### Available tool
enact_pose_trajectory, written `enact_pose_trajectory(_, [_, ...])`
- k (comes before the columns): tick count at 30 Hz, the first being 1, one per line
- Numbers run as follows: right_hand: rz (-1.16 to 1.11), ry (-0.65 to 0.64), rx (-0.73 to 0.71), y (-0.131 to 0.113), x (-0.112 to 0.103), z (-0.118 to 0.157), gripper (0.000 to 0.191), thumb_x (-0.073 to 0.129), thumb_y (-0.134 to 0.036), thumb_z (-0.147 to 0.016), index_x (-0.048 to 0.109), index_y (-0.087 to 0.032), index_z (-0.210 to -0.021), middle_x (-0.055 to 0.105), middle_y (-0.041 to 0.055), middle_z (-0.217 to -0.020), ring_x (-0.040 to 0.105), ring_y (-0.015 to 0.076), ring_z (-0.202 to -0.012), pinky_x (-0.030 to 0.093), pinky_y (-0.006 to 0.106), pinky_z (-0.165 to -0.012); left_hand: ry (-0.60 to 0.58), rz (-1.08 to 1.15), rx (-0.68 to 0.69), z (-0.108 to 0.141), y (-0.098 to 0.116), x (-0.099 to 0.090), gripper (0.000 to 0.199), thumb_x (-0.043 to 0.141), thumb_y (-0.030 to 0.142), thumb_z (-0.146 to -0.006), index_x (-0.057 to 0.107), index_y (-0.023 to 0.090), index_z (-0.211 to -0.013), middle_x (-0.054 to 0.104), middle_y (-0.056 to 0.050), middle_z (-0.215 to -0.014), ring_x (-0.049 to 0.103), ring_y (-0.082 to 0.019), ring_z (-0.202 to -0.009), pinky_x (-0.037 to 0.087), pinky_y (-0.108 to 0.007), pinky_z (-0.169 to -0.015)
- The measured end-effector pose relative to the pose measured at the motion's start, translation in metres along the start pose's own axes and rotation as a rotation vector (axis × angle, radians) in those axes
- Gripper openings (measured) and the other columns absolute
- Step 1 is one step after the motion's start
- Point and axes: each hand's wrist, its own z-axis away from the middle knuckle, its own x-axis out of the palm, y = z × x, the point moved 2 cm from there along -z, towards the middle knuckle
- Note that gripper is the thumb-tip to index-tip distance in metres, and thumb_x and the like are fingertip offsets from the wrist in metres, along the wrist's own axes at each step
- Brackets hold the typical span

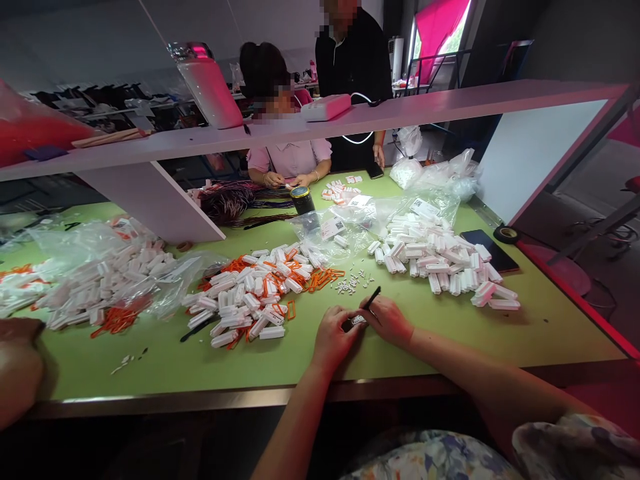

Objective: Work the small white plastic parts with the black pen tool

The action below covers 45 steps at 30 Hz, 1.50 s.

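White plastic piece sat pinched in left hand; right hand pinched black tool above it. Bag labels showed QR codes, text too small to read.

The near-right tabletop leaves free passage, but piled white pieces and a raised shelf block the way behind

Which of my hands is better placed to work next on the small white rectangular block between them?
Probably your right hand: it grips the slim black pen-like tool close to the block, while your left hand holds that block.
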Motion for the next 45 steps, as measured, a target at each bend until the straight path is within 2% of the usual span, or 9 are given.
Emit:
enact_pose_trajectory(11, [-0.053,0.011,-0.028,-0.0035,-0.0030,-0.0009,0.031,0.044,-0.040,-0.106,0.063,-0.019,-0.092,0.070,0.0069,-0.080,0.065,0.0190,-0.073,0.050,0.030,-0.070,0.006,0.018,0.002,-0.0010,0.0027,-0.0009,0.012,0.074,0.024,-0.083,0.075,0.021,-0.095,0.068,-0.004,-0.086,0.062,-0.022,-0.090,0.050,-0.035,-0.083])
enact_pose_trajectory(15, [-0.030,-0.021,-0.012,-0.0017,0.0004,-0.0002,0.027,0.047,-0.037,-0.105,0.063,-0.020,-0.092,0.070,0.0065,-0.080,0.065,0.0190,-0.074,0.051,0.030,-0.072,0.006,0.004,0.004,-0.0008,0.0030,-0.0010,0.010,0.073,0.025,-0.083,0.074,0.022,-0.093,0.068,-0.004,-0.085,0.062,-0.022,-0.090,0.050,-0.035,-0.083])
enact_pose_trajectory(23, [0.084,-0.068,-0.086,-0.0059,0.0030,-0.0013,0.027,0.049,-0.035,-0.105,0.065,-0.020,-0.090,0.071,0.0079,-0.081,0.065,0.0207,-0.075,0.049,0.031,-0.071,0.016,-0.018,0.004,0.0002,-0.0007,0.0010,0.006,0.070,0.027,-0.085,0.072,0.021,-0.087,0.068,-0.005,-0.085,0.061,-0.023,-0.089,0.049,-0.035,-0.081])
enact_pose_trajectory(31, [-0.061,0.034,0.002,0.0006,-0.0026,-0.0007,0.028,0.047,-0.037,-0.104,0.065,-0.020,-0.092,0.071,0.0073,-0.082,0.066,0.0199,-0.075,0.052,0.031,-0.072,0.007,-0.003,-0.014,-0.0003,0.0026,-0.0003,0.013,0.074,0.028,-0.084,0.075,0.022,-0.096,0.067,-0.004,-0.086,0.062,-0.022,-0.089,0.050,-0.035,-0.084])
enact_pose_trajectory(45, [-0.052,0.002,0.005,0.0003,-0.0017,-0.0007,0.030,0.046,-0.041,-0.105,0.065,-0.021,-0.094,0.071,0.0073,-0.082,0.066,0.0200,-0.076,0.053,0.032,-0.074,0.005,0.012,-0.007,-0.0008,0.0030,-0.0007,0.015,0.074,0.028,-0.084,0.076,0.024,-0.098,0.067,-0.003,-0.086,0.061,-0.022,-0.089,0.051,-0.035,-0.083])
